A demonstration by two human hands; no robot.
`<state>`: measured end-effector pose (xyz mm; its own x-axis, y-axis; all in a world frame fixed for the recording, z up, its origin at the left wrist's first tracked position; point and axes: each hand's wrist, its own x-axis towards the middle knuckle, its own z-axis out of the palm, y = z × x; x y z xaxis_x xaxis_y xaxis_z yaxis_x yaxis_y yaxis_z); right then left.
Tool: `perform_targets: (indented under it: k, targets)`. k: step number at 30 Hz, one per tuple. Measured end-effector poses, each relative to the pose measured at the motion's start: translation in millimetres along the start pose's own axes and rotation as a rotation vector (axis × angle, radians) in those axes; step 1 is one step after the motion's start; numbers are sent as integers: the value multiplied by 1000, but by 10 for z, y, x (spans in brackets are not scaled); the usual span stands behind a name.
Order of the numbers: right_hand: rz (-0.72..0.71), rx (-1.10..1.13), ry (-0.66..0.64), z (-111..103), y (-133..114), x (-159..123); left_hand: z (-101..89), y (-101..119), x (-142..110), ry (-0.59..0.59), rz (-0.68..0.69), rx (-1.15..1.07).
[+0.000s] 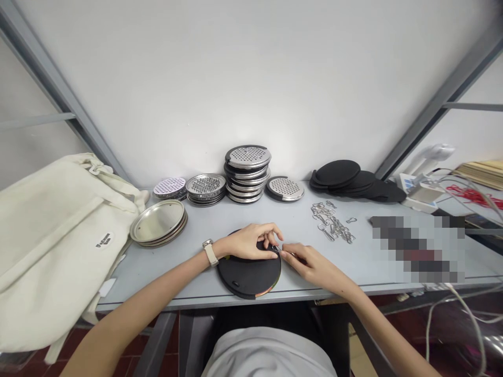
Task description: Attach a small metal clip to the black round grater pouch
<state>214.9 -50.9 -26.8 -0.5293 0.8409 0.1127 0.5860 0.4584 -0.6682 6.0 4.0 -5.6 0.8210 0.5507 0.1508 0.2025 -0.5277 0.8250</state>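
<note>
A black round cover (pixel 247 275) lies at the table's front edge, with a thin orange-green line along its lower right rim and a small slot near its lower left. Across its upper part lies my left hand (pixel 253 242), wearing a watch, its fingers curled and its thumb at the right rim. My right hand (pixel 308 264) pinches a small metal snap hook (pixel 277 249) against that rim, close to my left fingertips. The fingers partly hide the hook, and whether it passes through the cover is not visible. Loose metal snap hooks (pixel 334 226) lie in a heap to the right.
Round metal graters stand in a tall stack (pixel 247 178), with a lower grater stack (pixel 206 188) and a single grater (pixel 285 188) beside it. Metal discs (pixel 159 222) are piled left, near a cream bag (pixel 58 235). Black covers (pixel 338 174) lie back right; cables (pixel 477 340) hang at right.
</note>
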Motion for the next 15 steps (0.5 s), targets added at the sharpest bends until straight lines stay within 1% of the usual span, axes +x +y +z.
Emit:
perform_targets:
  k: [9, 12, 15]
  targets:
    - [13, -47, 53, 41, -89, -14, 23, 4, 0, 35, 37, 66]
    - [32, -83, 103, 105, -115, -23, 30, 8, -1, 42, 38, 70]
    - [68, -115, 183, 187, -131, -34, 37, 13, 2, 43, 32, 68]
